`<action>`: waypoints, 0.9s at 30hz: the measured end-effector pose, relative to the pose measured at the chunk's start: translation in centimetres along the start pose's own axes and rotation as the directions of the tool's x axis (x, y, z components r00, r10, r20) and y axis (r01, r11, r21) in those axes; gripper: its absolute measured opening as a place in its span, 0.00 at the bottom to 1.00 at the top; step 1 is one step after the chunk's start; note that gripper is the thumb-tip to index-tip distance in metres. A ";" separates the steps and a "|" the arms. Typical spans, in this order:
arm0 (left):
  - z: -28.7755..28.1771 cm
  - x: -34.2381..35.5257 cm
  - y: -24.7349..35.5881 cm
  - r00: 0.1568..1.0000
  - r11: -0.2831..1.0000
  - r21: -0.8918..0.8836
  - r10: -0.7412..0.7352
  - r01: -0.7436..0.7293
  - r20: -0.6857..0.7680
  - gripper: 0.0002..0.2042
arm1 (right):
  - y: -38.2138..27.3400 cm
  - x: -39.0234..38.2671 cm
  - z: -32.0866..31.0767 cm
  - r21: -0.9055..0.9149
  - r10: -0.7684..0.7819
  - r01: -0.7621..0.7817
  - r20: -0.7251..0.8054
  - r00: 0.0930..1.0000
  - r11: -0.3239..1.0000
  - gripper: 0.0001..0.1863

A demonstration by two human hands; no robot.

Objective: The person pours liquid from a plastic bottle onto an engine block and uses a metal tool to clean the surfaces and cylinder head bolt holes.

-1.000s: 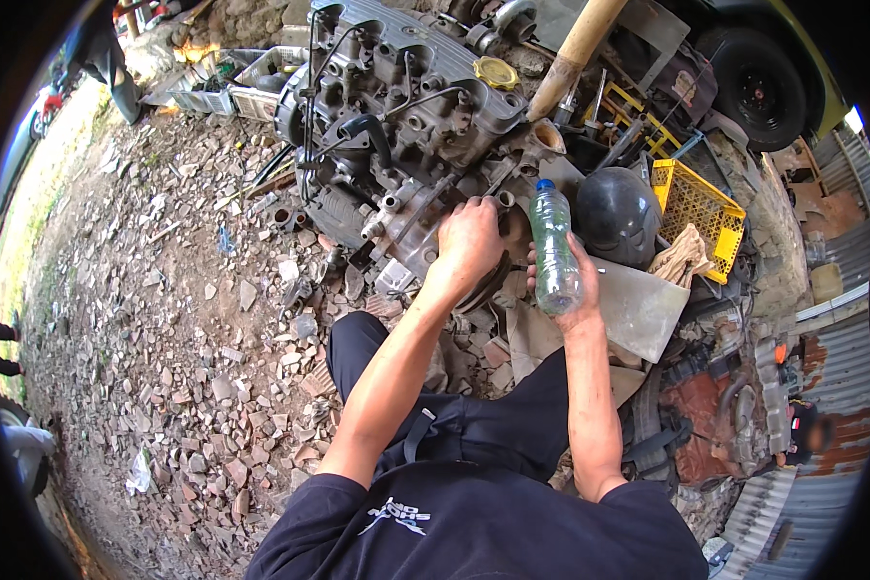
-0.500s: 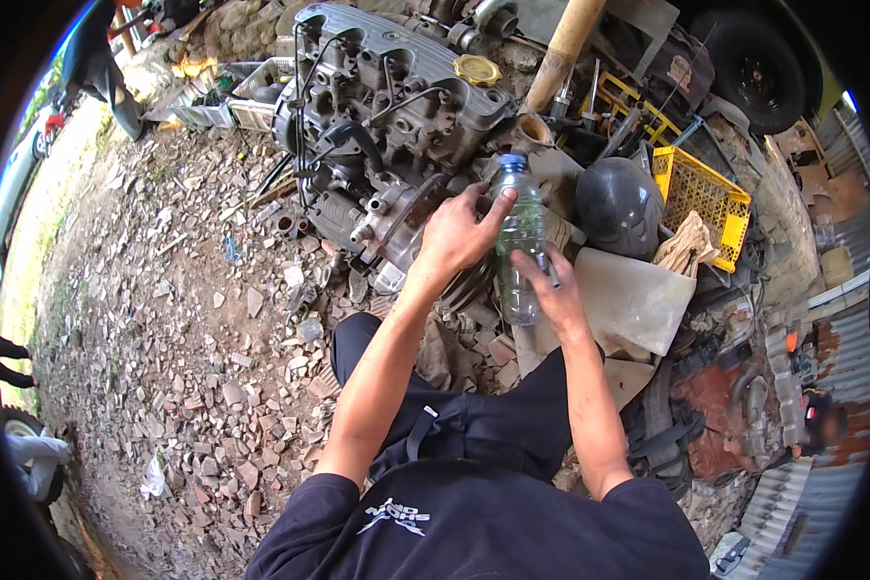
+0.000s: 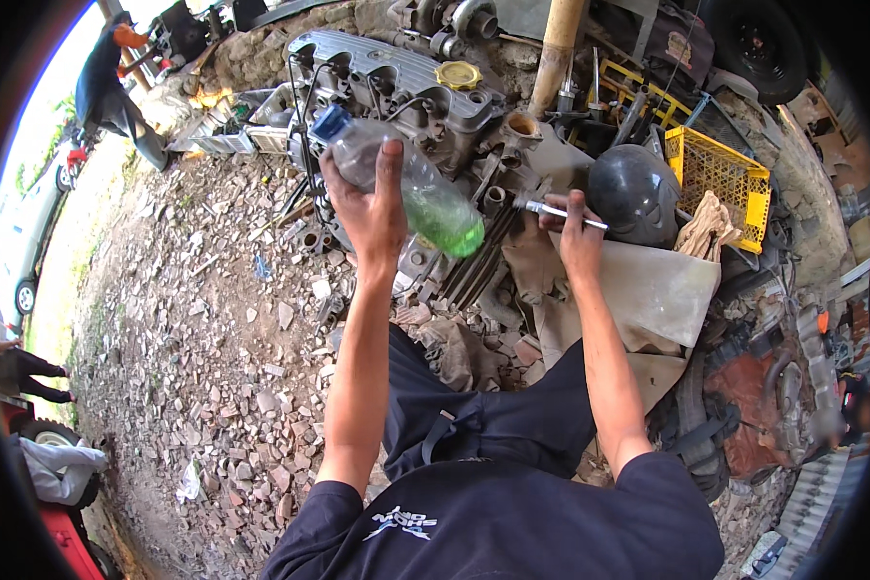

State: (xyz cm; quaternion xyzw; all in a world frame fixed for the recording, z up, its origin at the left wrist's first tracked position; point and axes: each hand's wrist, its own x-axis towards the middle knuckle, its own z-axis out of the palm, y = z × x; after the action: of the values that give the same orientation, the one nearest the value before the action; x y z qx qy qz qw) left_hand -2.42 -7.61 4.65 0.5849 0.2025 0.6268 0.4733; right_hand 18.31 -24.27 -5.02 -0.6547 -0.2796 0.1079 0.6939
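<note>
My left hand (image 3: 369, 222) is wrapped round a clear plastic bottle (image 3: 430, 188). The bottle is tilted, its blue cap (image 3: 331, 124) at the upper left and some green liquid at its lower right end. Between the fingers of my right hand (image 3: 578, 244) is a slim white-handled tool (image 3: 572, 214), like a small brush; its left tip is blurred. Behind the bottle lies a dirty metal engine (image 3: 382, 72) with a yellow filler cap (image 3: 461, 74), partly covered by the bottle and my left hand. My right hand is apart from the bottle, over a greyish sheet (image 3: 643, 290).
A dark helmet (image 3: 633, 193) and a yellow crate (image 3: 744, 188) stand right of my right hand, with crumpled brown paper (image 3: 708, 227) by them. A wooden post (image 3: 557, 58) rises behind. Broken stone (image 3: 213, 387) covers the ground at left. Another person (image 3: 116, 87) is at far left.
My left hand has carried the bottle left and tipped it over from upright. My right hand has come away from the bottle, still gripping the slim tool. The view has shifted slightly.
</note>
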 end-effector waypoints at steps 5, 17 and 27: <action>1.8 2.0 -2.2 0.974 0.974 0.002 0.227 -0.227 0.015 0.41 | 0.5 2.0 2.1 -0.260 -0.443 0.433 0.022 0.896 0.863 0.13; 3.4 1.4 -6.8 0.941 0.789 0.605 -0.117 -0.105 0.316 0.43 | 2.3 3.1 3.0 -0.579 -0.559 0.724 0.482 0.675 0.375 0.25; 2.6 3.2 -7.8 0.919 0.923 0.333 -0.288 0.192 0.270 0.38 | 1.2 4.5 3.2 -0.496 -0.609 0.633 0.236 0.757 0.594 0.11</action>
State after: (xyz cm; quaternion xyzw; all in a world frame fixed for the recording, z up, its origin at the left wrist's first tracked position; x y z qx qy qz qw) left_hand 3.16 -2.10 0.67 0.7123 0.2885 0.4242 0.4791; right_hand 20.57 -19.07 -5.14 -0.6833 -0.5227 -0.2114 0.4639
